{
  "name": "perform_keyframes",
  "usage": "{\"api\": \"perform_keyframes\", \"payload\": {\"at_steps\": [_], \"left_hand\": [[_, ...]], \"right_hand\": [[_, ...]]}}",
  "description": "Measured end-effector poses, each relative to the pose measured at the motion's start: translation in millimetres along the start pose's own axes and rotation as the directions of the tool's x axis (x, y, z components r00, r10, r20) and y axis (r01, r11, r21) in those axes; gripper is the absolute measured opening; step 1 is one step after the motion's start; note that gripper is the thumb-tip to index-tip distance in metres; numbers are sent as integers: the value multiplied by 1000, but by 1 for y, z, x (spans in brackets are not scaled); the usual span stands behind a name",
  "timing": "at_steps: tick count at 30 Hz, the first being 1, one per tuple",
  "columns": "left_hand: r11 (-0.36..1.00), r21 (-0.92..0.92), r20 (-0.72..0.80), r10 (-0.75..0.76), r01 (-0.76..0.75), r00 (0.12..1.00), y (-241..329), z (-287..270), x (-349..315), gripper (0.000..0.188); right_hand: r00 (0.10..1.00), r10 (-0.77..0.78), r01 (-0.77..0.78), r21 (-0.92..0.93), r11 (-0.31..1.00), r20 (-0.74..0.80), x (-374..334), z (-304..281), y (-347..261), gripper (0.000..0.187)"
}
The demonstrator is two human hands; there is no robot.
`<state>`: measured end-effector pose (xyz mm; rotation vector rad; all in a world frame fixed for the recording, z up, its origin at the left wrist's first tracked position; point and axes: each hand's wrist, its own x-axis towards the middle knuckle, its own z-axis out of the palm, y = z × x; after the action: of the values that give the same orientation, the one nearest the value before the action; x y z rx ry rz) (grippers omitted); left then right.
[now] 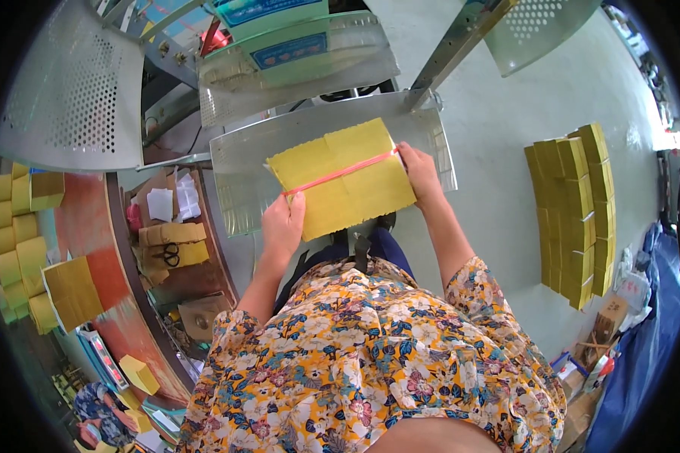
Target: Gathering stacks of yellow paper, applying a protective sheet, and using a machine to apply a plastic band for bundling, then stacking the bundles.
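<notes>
Between both hands I hold a bundle of yellow paper sheets (347, 198) with a pink band (341, 174) running lengthwise across it. My left hand (282, 224) grips its left end, thumb on top beside the band. At the right end my right hand (419, 172) is closed round the edge, where the band reaches the side. The bundle is tilted, its right end farther from me, over a grey metal tray (234, 189). The fingers under the bundle are hidden.
Tall stacks of yellow paper bundles (570, 211) stand on the floor at right. Perforated metal panels (75, 98) rise at upper left. Scissors (171, 255) lie in a cluttered shelf beside a worn red table (102, 249). Another person (106, 415) is at lower left.
</notes>
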<state>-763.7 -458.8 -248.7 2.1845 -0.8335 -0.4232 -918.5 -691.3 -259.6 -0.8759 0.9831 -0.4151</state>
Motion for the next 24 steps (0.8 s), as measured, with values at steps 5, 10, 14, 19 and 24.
{"api": "perform_keyframes", "payload": {"at_steps": [5,10,14,19,24], "left_hand": [[995,86,-11,-40,41,999,3,-2,-1,42],[981,140,10,-138,135,990,8,-10,-5,41],[697,-620,-5,-463,360,886,-27,-1,-16,42],[211,-905,233,-481,370,845,-49,24,1,43],[221,-837,335,-516,500,789,-39,26,5,42]], "right_hand": [[962,-274,260,-387,885,19,7,-6,8,35],[963,-267,262,-422,868,47,26,-21,18,29],[983,-134,173,-384,907,125,27,-20,4,24],[959,-248,280,-609,742,139,42,-28,22,23],[935,-256,351,-746,566,245,35,-12,5,22]]}}
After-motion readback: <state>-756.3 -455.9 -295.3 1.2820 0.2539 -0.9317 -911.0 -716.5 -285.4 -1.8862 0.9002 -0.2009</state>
